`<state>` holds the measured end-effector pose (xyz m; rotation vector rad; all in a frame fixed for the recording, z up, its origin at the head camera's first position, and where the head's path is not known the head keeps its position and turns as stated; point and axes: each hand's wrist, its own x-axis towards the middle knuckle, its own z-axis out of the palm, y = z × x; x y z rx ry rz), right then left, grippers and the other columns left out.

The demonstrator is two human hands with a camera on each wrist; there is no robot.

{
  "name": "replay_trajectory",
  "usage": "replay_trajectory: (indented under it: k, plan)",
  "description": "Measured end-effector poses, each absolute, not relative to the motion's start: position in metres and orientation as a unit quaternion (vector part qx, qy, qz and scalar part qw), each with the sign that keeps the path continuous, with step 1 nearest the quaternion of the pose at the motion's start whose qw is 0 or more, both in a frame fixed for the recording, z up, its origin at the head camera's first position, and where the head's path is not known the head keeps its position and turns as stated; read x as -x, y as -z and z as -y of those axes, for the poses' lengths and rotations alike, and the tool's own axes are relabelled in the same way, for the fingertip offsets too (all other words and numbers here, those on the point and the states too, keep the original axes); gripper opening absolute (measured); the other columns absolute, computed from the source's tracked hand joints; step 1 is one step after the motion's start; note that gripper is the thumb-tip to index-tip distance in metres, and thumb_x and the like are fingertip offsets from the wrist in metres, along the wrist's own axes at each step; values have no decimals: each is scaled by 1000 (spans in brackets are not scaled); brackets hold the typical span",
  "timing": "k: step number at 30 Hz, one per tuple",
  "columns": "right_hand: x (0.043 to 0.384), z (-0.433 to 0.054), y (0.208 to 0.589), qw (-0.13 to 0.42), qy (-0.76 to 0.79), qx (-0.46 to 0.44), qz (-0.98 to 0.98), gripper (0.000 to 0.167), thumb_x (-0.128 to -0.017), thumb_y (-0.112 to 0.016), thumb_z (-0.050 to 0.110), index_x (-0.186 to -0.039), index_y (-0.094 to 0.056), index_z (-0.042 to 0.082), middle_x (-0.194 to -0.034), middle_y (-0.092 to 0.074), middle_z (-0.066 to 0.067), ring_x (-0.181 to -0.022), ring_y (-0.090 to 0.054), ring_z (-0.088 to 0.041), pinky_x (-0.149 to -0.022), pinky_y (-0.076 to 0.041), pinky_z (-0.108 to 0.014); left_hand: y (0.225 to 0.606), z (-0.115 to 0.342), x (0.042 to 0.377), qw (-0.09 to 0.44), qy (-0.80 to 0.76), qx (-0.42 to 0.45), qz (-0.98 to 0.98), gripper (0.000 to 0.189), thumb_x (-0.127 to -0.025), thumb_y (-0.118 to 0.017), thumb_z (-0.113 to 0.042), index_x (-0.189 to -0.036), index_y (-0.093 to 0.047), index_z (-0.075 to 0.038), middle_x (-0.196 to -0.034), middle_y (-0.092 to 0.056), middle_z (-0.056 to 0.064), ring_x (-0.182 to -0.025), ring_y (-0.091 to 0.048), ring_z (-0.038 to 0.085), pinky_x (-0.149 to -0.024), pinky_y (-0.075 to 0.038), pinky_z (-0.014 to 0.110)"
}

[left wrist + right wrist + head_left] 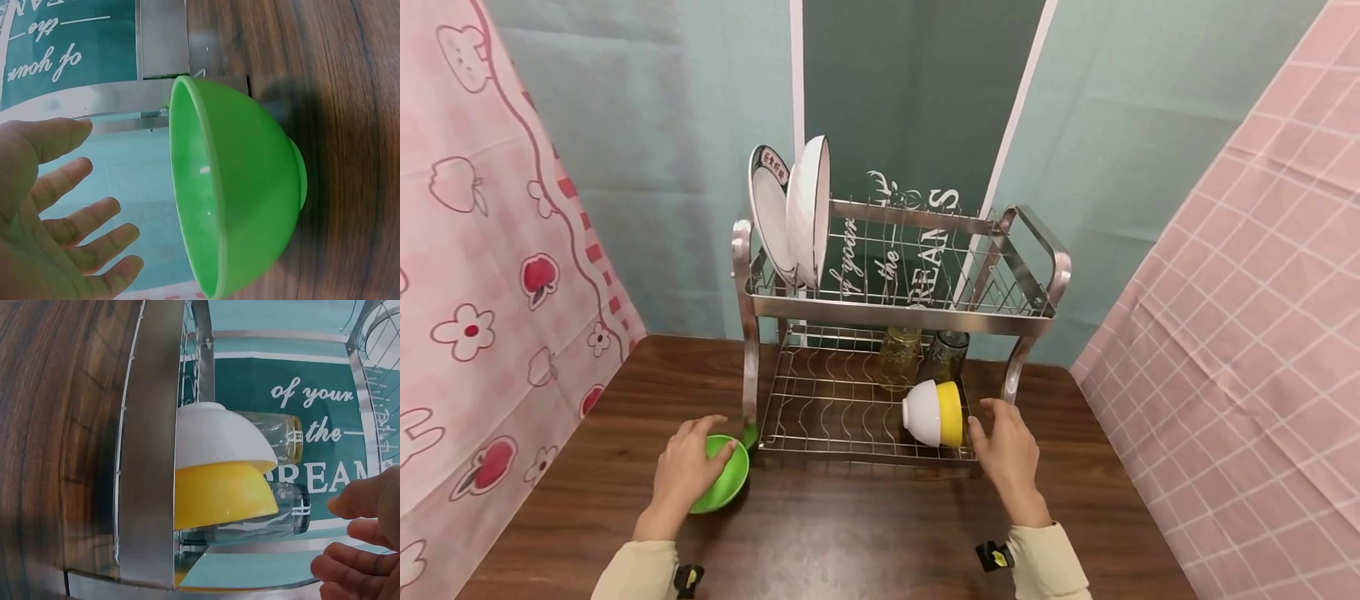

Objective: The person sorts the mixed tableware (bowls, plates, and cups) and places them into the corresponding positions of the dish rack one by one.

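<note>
A green bowl (730, 482) stands upright on the table by the rack's front left leg. My left hand (682, 468) hovers over its left side, fingers spread and relaxed, and the left wrist view shows a gap between them and the bowl (250, 187). On the lower rack tier, at the right, a white bowl (922, 414) and a yellow bowl (951, 414) lie nested on their sides, the white one's foot facing left. Just right of the yellow rim is my right hand (1009, 450), its fingers loosely bent and holding nothing.
A two-tier metal dish rack (895, 312) stands on the wooden table (835, 533). Its upper tier holds a white plate (771, 212) and a white dish (808, 212) on edge. An amber glass (898, 358) and a grey glass (947, 354) stand behind the nested bowls.
</note>
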<state>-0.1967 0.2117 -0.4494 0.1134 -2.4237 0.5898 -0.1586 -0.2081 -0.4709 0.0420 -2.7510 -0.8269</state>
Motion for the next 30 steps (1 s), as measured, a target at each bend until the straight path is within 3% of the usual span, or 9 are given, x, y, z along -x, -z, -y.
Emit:
replay_trajectory:
  k: [7,14,21,24,30]
  plan:
    - [201,-222,457,418,-251,-95,868,31,-71,-75,2,-98,-61,-1,-89,-52,-18,-71,-52,-30,-52,-41,-44,469,214,159,144,295,-16,944,38,-83,-67,-17,-117,-59,-2,-115,-51,31,-99,-50,51,-72,-40,62]
    - [205,-230,465,443,-300,-102,838,46,-66,-73,-9,-107,-54,-10,-103,-45,-29,-89,-47,-39,-70,-39,-44,472,222,157,152,294,-25,943,39,-84,-66,-16,-119,-57,-1,-116,-52,32,-99,-50,53,-75,-39,62]
    - [209,-237,472,422,-332,-88,839,60,-66,-73,-12,-119,-44,-14,-105,-46,-32,-94,-47,-42,-74,-39,-45,482,233,154,172,297,-26,939,40,-82,-66,-12,-118,-56,1,-110,-54,32,-96,-51,52,-73,-40,61]
    - [209,-239,474,402,-351,-67,843,63,-69,-72,-10,-124,-42,-14,-107,-48,-32,-88,-50,-42,-70,-40,-45,486,238,154,175,299,-27,938,40,-81,-67,-11,-117,-56,2,-105,-55,32,-94,-51,52,-73,-40,60]
    - [206,-243,475,331,-390,-18,859,60,-78,-68,-7,-131,-40,-10,-116,-53,-30,-95,-58,-42,-72,-49,-48,491,246,151,137,308,-32,941,42,-81,-65,-11,-118,-53,5,-105,-54,35,-97,-49,54,-77,-38,61]
